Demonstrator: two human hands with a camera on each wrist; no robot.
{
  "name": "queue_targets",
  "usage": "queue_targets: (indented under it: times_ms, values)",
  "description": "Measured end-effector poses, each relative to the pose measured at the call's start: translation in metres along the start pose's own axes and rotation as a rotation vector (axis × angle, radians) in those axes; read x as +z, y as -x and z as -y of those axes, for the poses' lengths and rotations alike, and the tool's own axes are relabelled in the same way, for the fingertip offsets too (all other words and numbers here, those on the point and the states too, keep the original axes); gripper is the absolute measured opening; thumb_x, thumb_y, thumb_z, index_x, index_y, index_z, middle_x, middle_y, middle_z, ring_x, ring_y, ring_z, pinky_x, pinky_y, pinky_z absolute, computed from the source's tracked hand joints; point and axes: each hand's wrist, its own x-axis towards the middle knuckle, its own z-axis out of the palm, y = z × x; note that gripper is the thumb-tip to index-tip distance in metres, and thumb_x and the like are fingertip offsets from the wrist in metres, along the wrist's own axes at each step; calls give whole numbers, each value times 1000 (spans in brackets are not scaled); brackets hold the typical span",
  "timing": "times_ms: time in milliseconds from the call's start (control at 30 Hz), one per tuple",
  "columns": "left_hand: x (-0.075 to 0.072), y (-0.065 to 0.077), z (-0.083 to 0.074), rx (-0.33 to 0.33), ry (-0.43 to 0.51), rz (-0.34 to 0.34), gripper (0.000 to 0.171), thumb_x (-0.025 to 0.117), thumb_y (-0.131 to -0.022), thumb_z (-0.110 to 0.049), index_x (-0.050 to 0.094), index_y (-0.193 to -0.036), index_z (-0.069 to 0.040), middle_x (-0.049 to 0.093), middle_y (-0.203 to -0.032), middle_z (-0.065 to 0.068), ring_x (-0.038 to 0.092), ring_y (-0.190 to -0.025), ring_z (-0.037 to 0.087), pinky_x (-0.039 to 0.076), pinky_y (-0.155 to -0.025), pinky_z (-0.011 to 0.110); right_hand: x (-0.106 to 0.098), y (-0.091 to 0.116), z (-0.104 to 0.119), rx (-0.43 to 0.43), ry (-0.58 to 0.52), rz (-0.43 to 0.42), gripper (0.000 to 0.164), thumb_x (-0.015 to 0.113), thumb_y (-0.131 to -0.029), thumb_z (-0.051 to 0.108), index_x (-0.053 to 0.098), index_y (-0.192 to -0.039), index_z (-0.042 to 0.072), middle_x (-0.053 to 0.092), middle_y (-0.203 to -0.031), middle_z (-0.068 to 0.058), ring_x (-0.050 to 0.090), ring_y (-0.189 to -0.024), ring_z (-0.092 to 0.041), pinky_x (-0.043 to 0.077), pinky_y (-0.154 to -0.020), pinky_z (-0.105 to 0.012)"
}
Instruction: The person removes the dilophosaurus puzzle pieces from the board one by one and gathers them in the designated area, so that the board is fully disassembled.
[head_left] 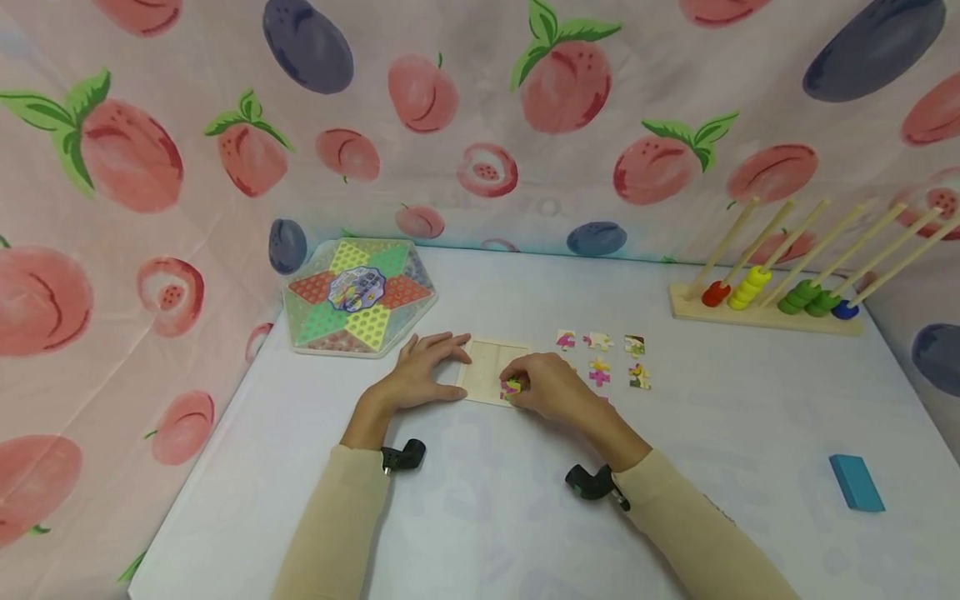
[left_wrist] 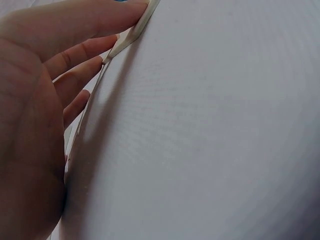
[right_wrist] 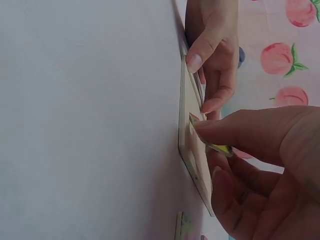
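On the white table lies a shallow wooden puzzle tray (head_left: 483, 360) with a raised rim. The left hand (head_left: 423, 371) rests at its left side, thumb at the near corner and fingers spread toward the far corner. In the left wrist view the thumb (left_wrist: 100, 22) touches the tray's rim. Over the tray's right part, the right hand (head_left: 551, 387) pinches a colourful jigsaw piece (right_wrist: 220, 148) between thumb and fingers. That piece is tilted in the right wrist view, close over the tray floor. Several loose jigsaw pieces (head_left: 598, 342) lie right of the tray, some partly hidden by the right hand.
A hexagonal Chinese checkers box (head_left: 360, 296) lies at the back left. At the back right stands a wooden bead rack (head_left: 765, 317) with tall pegs and coloured beads. A blue block (head_left: 857, 483) lies near the right edge. Fruit-patterned cloth (head_left: 487, 108) hangs behind the table.
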Motion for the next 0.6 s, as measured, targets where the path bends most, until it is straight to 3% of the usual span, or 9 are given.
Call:
queue_targets:
  times_ms: [200, 333, 467, 600]
  values:
    - [0, -1, 0, -2, 0, 0, 41, 83, -82, -30, 68, -119, -23, 40, -165, -4, 24, -159, 28, -7, -128, 60, -6, 3, -1, 17, -92, -10, 36, 75, -87, 10, 73, -122, 13, 70, -118, -3, 60, -84, -15, 51, -71, -24]
    - [-1, 0, -1, -1, -3, 0, 41, 83, -82, -30, 68, -119, -23, 40, -165, -3, 24, -159, 28, -7, -128, 61, -17, 6, -2, 0, -182, -49, 37, 71, -88, 7, 71, -125, 11, 68, -123, -6, 62, -89, -19, 54, -67, -24]
    - [-1, 0, -1, -1, -7, 0, 41, 83, -81, -29, 68, -119, -23, 40, -165, -3, 24, -159, 29, -7, -128, 62, -31, 14, -7, -58, -216, -103, 36, 67, -91, 7, 71, -127, 11, 68, -126, -8, 66, -98, -24, 58, -67, -23]
    - [-1, -1, 0, -1, -3, 4, 41, 83, -82, -29, 68, -119, -22, 39, -166, -3, 24, -159, 28, -7, -128, 61, -44, 24, -15, -60, -261, -157, 35, 66, -93, 8, 70, -127, 14, 68, -130, -8, 67, -100, -26, 58, -66, -25]
